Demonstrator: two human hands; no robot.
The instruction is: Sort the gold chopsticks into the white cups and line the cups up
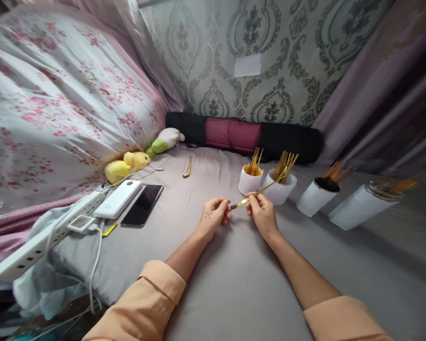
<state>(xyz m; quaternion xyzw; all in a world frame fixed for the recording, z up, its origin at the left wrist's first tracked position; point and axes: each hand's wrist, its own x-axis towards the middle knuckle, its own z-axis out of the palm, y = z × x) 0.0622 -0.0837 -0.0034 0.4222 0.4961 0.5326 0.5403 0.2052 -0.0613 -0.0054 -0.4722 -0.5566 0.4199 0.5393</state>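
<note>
- Peach sleeves lie nearest the camera in the head view, cuffs folded back towards the elbows, which seems meant to leave both wrists free.
- Over the grey bedsheet, the right hand is closed in a pinch around a slim golden paintbrush, between thumb and fingers.
- That paintbrush slants between the 2 hands, its dark tip towards the left hand and its handle rising to the right; gripping it partway along probably keeps the tip exposed.
- Fingers of the left hand are loosely curled right at the tip; I cannot tell whether they touch or grip it.
- To the right stand 4 white-covered containers: a small cup, a wider cup, a dark-lined cup and a glass-rimmed jar. Each holds golden sticks upright or leaning, presumably so they can be drawn out by their ends.
- At left, a power bank lies beside a smartphone, near a power strip, likely for charging within cable reach.
</note>
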